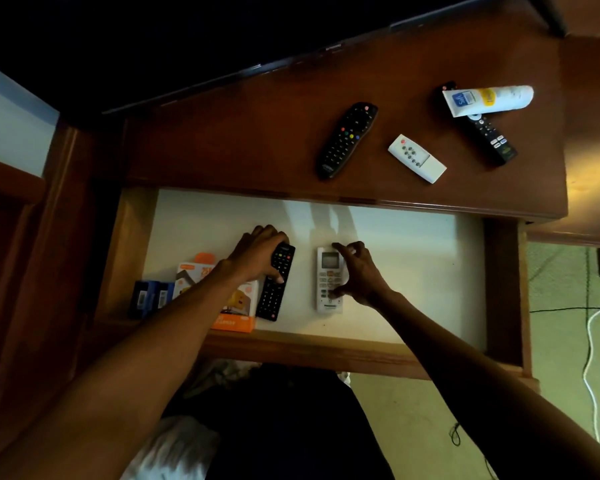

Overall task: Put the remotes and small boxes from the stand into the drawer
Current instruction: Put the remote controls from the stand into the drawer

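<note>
The drawer (413,244) is pulled out, with a white floor. Inside it, my left hand (257,254) grips a black remote (274,292) that lies flat. My right hand (357,271) holds the right edge of a white remote with a screen (326,271), thumb low and fingers near its top. Left of the black remote lie an orange and white box (236,313) and two small blue boxes (151,297), partly hidden by my left arm. On the stand (222,143) above lie a black remote (347,138), a small white remote (417,158) and a slim black remote (489,136).
A white tube (489,100) lies across the top of the slim black remote on the stand. A dark TV edge (187,81) runs along the stand's back. Cables (589,358) trail on the green floor at the right.
</note>
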A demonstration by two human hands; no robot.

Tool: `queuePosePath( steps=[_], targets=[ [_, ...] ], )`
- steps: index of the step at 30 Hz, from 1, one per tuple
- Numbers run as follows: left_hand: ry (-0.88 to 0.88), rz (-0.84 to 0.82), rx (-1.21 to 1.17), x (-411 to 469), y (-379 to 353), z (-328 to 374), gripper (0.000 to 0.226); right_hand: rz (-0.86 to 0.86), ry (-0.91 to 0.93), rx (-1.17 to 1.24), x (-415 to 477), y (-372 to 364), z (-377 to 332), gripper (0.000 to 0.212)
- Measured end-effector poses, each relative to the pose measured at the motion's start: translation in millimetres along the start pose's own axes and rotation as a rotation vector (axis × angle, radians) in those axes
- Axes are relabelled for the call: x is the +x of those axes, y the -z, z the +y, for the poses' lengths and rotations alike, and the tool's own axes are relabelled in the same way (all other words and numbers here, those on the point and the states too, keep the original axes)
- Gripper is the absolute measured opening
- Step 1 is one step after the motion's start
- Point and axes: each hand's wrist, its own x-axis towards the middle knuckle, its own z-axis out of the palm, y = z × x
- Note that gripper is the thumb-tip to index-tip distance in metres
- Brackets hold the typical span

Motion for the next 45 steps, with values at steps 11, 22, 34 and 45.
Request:
queuePosePath(
  steps=[11,22,34,45],
  targets=[
    [0.021,0.003,-0.030,-18,-8,-20,0.069,0.066,0.114,-0.127,2,-58,-49,0.108],
    [-0.036,-0.047,0.040,-24,-2,-23,0.073,0.007,0.098,-0.280,-4,-66,-62,0.109],
    [-0.231,0.439,-0.407,-18,118,48,0.024,0.570,0.034,-0.064,-37,69,-81,0.037],
    [0.005,0.233,-0.315,103,194,129,0.082,0.457,-0.061,-0.241,33,219,-38,0.079]
  ],
)
